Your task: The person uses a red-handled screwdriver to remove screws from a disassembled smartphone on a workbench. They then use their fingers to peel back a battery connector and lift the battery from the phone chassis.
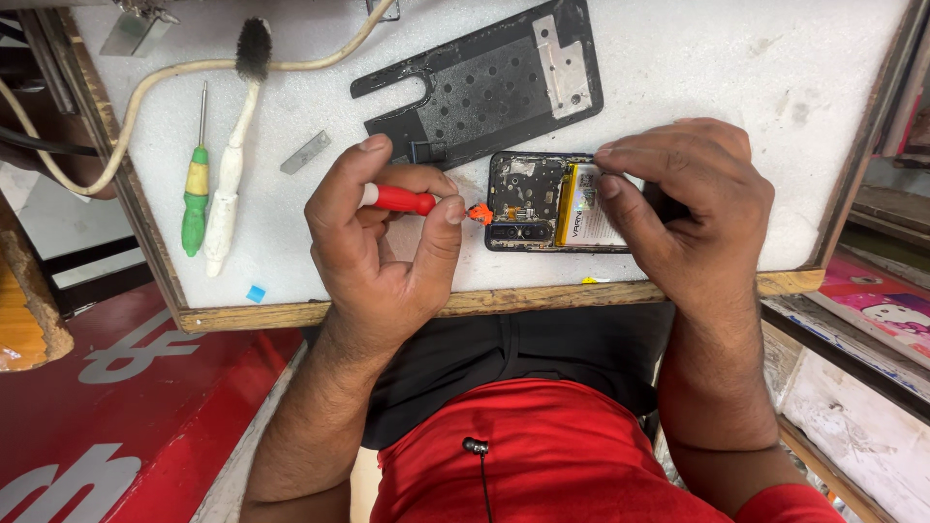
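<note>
Nearest, a red shirt [562,455] with a black cord and bud fills the lower edge; a red sign [116,416] with white letters lies at lower left, cut off, and a pink printed package [886,310] sits at right, partly hidden. On the white board [678,68], the left hand [378,242] pinches a red screwdriver [399,199], its orange tip just beside the opened phone [538,199]. The right hand [688,208] clasps the phone's far end, fingers over a yellow-edged battery label. Beyond lies a black back cover [484,82]; left of it, a green screwdriver [196,199], a white brush [232,155] and a cream cable [145,92]
</note>
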